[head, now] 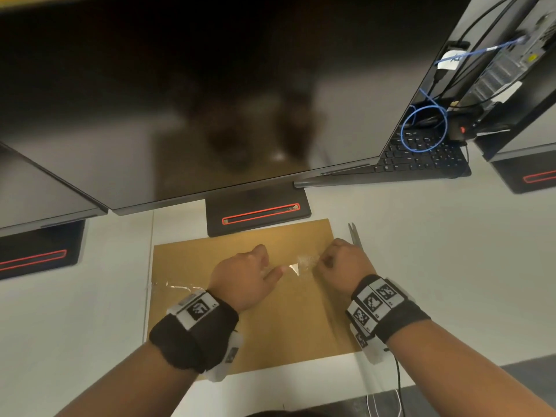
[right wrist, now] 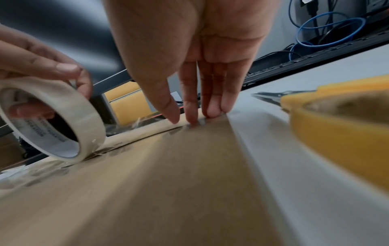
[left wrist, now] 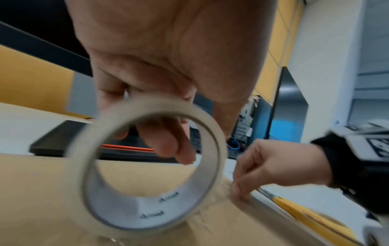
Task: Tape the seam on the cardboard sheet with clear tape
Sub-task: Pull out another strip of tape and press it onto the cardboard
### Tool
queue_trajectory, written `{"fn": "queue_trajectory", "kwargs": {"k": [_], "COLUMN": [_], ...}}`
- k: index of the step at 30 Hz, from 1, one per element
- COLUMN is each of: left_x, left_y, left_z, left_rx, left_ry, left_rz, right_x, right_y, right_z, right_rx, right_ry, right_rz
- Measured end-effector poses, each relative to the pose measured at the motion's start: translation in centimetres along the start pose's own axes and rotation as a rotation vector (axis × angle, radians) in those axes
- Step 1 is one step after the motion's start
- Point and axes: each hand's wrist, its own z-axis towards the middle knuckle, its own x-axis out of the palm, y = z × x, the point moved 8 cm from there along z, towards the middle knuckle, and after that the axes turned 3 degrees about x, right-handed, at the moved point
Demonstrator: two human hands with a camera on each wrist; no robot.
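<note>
A brown cardboard sheet [head: 270,332] lies flat on the white table. My left hand [head: 258,269] grips a roll of clear tape [left wrist: 147,166], one finger through its core, and the roll's lower edge rests on the sheet [right wrist: 168,183]. A stretch of clear tape [head: 301,263] runs from the roll [right wrist: 52,123] rightward to my right hand [head: 328,263]. That hand's straight fingertips [right wrist: 193,119] press the tape's end down near the sheet's right edge. Another crinkled clear strip [head: 174,285] lies at the sheet's left edge.
Yellow-handled scissors [right wrist: 336,126] lie on the table just right of the sheet, blades [head: 355,236] pointing away. A black monitor stand [head: 258,215] with a red stripe touches the sheet's far edge, with dark screens above. A keyboard [head: 421,158] and blue cable sit far right.
</note>
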Motion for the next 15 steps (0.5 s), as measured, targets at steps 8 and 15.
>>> {"fn": "queue_trajectory", "kwargs": {"k": [8,15], "left_x": [-0.1,-1.5], "left_y": [3.5,1.2], "left_z": [-1.2,-1.3], "left_rx": [0.049,0.088], "left_ry": [0.155,0.05], "left_rz": [-0.213,-0.031], "right_x": [0.6,0.6], "right_y": [0.7,1.0], "right_z": [-0.3,-0.7], "right_rx": [0.033,0.053], "right_ry": [0.007,-0.017], "right_rz": [-0.08,-0.084]}}
